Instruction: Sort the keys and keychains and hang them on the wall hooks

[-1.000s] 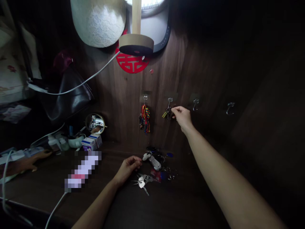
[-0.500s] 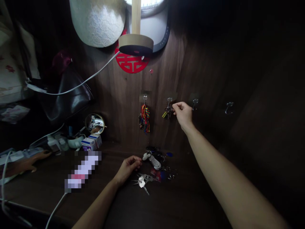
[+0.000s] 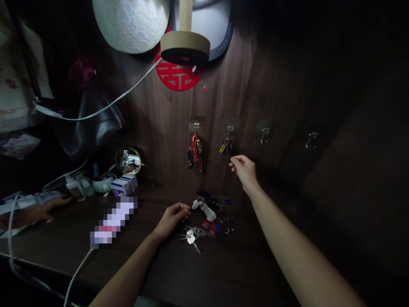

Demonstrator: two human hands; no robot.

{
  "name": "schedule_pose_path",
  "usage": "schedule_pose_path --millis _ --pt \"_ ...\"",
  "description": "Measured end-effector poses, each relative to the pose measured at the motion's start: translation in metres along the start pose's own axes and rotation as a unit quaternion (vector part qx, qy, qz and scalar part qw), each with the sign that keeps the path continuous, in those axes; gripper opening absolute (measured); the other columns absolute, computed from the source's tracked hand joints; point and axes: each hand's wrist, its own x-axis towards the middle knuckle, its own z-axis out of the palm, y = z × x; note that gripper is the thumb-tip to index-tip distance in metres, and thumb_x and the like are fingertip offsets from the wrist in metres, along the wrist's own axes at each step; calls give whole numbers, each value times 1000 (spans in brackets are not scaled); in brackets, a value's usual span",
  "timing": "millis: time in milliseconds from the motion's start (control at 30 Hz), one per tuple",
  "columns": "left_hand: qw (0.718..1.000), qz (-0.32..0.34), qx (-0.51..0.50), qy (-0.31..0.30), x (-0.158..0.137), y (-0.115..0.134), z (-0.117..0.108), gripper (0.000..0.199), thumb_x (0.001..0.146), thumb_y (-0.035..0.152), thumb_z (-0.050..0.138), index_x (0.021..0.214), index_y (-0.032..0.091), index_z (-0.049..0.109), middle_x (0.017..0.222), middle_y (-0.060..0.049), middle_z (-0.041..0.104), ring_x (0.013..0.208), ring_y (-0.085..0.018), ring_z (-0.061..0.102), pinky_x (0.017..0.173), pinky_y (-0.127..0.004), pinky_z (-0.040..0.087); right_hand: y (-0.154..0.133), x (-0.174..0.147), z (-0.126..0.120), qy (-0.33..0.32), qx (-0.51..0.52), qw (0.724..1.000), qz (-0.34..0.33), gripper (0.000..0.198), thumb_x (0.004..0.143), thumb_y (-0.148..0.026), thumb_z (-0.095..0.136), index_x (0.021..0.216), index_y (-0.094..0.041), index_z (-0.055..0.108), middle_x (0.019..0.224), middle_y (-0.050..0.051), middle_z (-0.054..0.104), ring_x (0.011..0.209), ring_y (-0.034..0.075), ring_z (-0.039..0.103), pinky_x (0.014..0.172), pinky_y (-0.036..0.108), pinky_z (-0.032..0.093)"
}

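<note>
My left hand [image 3: 172, 218] rests on the dark wooden desktop, loosely closed, with nothing seen in its fingers. Its fingertips lie right beside a grey bottle-opener-like keyring piece [image 3: 208, 212]. Just below that hand, a bunch of silver keys [image 3: 191, 238] is spread on the wood. My right hand [image 3: 244, 171] is raised near the back panel, its fingers curled together and nothing visible in them. A small bunch of keys [image 3: 226, 146] with a yellow piece hangs from a metal hook [image 3: 230, 128], just up and left of those fingers, apart from them.
Colourful braided cords [image 3: 196, 154] hang on the hook to the left. Two bare hooks [image 3: 265, 133] are on the right. A blue tag [image 3: 227, 202] and more key rings lie on the desk. At left stand a round mirror [image 3: 128, 161] and small boxes [image 3: 124, 186]. A lamp [image 3: 185, 47] hangs overhead.
My right hand has let go of the hanging keys and dropped slightly below them; they stay on the hook. My left hand has barely moved. The view has tilted slightly.
</note>
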Motion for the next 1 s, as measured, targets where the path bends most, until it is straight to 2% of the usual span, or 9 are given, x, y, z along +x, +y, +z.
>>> schedule_pose_path --millis 133,367,467,567,700,800,1000 --pt "1000 4 0 6 0 -1 -1 36 63 44 71 82 14 63 73 -2 62 62 -10 51 57 -21 39 20 -35 -7 -24 -10 999 30 27 63 -42 63 68 -16 59 55 -2 58 44 9 47 41 20 33" --pt "999 21 23 33 -3 -1 -3 36 64 44 69 82 15 61 71 -1 62 59 -10 52 56 -21 39 51 -99 -8 -91 -22 995 40 33 65 -50 63 68 -17 60 54 0 59 45 12 50 43 23 40" --pt "997 39 45 43 -3 -2 -5 33 67 43 66 83 15 61 71 -1 61 59 -10 51 57 -22 39 60 -124 -5 -111 -39 992 49 31 68 -50 60 66 -19 59 54 0 59 47 14 52 44 24 41" --pt "995 53 84 33 -5 -2 -5 28 71 40 62 84 15 62 72 -1 62 63 -12 54 62 -23 41 65 -144 -1 -144 -75 986 30 26 75 -44 55 68 -20 59 59 0 61 54 15 56 51 25 44" --pt "978 85 192 -9 -10 1 -3 22 74 36 59 86 18 66 82 -2 67 79 -18 58 74 -26 42 65 -162 2 -191 -166 967 -37 20 80 -36 50 73 -22 62 69 0 64 65 17 60 59 25 44" --pt "953 120 268 -69 -14 3 -1 18 75 30 58 87 21 68 90 -3 67 90 -20 57 83 -28 40 62 -171 3 -185 -220 954 -86 18 82 -31 48 74 -23 62 74 2 65 70 18 60 63 26 45" --pt "929 137 306 -159 -14 3 -9 26 71 11 49 84 21 68 88 -2 67 88 -19 58 83 -28 40 64 -178 4 -165 -271 939 -130 15 84 -24 46 77 -24 60 76 3 64 75 19 60 69 29 44"
